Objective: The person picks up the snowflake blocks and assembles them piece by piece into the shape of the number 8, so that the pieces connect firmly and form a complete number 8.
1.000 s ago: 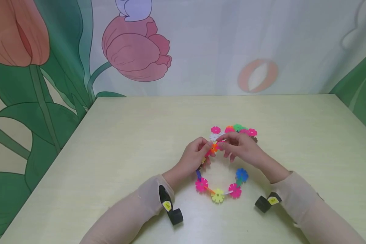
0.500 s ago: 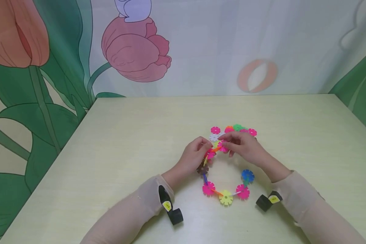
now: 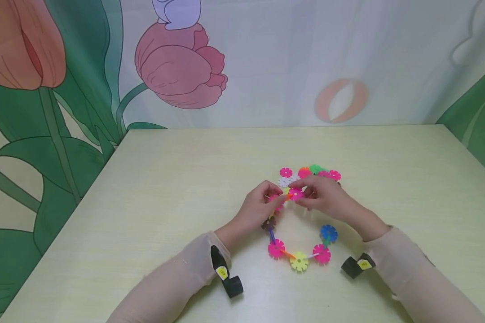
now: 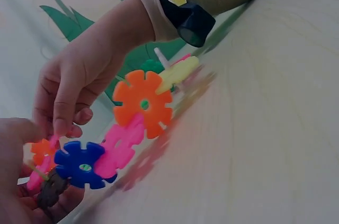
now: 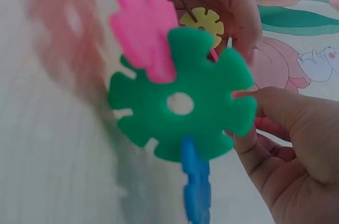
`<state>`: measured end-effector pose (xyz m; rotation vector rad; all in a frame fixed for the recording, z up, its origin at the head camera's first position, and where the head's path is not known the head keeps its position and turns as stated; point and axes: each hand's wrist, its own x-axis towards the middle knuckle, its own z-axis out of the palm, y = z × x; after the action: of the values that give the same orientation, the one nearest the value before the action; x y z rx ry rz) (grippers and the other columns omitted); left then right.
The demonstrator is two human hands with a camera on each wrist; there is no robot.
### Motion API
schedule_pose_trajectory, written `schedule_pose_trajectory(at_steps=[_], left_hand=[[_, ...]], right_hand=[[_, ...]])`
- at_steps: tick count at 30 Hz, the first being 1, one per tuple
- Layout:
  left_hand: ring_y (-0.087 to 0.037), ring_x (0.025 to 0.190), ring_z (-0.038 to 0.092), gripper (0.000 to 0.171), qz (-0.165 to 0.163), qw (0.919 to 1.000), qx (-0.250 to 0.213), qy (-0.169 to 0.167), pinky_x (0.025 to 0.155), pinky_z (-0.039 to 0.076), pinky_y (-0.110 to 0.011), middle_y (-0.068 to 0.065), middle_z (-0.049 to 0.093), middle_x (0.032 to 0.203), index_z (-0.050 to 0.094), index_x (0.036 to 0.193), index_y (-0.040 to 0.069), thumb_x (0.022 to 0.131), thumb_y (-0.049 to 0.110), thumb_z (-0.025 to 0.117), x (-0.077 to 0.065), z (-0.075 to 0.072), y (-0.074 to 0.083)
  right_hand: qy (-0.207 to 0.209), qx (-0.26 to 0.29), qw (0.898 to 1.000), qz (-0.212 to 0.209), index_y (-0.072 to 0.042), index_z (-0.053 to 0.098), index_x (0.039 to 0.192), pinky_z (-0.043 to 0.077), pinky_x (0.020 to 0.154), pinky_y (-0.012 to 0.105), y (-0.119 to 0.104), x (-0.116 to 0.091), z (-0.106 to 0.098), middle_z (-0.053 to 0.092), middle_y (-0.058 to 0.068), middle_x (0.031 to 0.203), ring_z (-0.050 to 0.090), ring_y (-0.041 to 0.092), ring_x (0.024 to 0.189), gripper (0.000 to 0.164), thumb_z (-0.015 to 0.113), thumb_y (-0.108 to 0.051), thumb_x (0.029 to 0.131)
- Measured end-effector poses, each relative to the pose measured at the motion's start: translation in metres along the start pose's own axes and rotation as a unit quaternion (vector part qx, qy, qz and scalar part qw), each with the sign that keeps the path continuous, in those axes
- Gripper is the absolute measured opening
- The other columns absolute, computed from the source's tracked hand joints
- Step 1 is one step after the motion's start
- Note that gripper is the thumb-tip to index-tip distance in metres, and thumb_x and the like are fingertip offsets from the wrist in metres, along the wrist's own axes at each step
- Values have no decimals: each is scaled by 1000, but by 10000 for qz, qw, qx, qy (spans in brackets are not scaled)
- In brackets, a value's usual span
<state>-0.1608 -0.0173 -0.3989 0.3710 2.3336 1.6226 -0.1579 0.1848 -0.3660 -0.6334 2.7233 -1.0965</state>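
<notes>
A curved chain of interlocking plastic snowflake discs [image 3: 299, 261] hangs between and below the hands. My left hand [image 3: 255, 207] pinches the chain near its upper end, around a pink disc and an orange one; its fingers partly cover them. Beside it, my right hand [image 3: 327, 196] holds the pink end disc [image 3: 295, 194] between thumb and fingers, and that disc meets the orange disc's edge. The chain's other end is a blue disc [image 3: 328, 233], joined to a green disc [image 5: 180, 105] that looms large in the right wrist view. A brown disc [image 4: 52, 188] sits by the left palm.
Behind the hands lies a small group of loose snowflake discs [image 3: 315, 169] in pink, green, white and orange, partly hidden by my right hand. The pale wooden table [image 3: 186, 170] ends at a flower-printed curtain [image 3: 266, 67].
The chain's lower loop has swung a little to the right. The pink end disc shows more plainly, and my right fingers have shifted to either side of it. My left hand stays nearly in place.
</notes>
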Motion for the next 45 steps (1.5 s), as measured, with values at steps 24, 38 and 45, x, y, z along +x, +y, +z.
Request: schedule_pose_trajectory(at_steps=[24,38,45], left_hand=[[-14,53,49,9,509,9982,313,34,50,42,-22,-5,54,66,55,91,14,96,20,59,-5,8,3],[-14,51,52,12,45,9968,-788,155,47,46,-19,-17,61,85,55,98,11,97,23,57,-2,0,-2],[-14,54,57,19,158,9969,-741,204,51,49,-20,-18,64,94,54,101,10,98,28,53,-2,0,1]], right_hand=[[788,-689,9944,-171,-3,70,106,48,62,21,-6,-2,9,65,2,78,56,12,68,27,75,-12,81],[622,395,9962,465,-1,65,117,55,65,22,8,-4,-4,71,11,87,68,19,69,35,72,-15,86],[324,665,9968,307,-4,64,121,54,61,23,4,1,6,74,11,92,66,19,62,37,72,-13,85]])
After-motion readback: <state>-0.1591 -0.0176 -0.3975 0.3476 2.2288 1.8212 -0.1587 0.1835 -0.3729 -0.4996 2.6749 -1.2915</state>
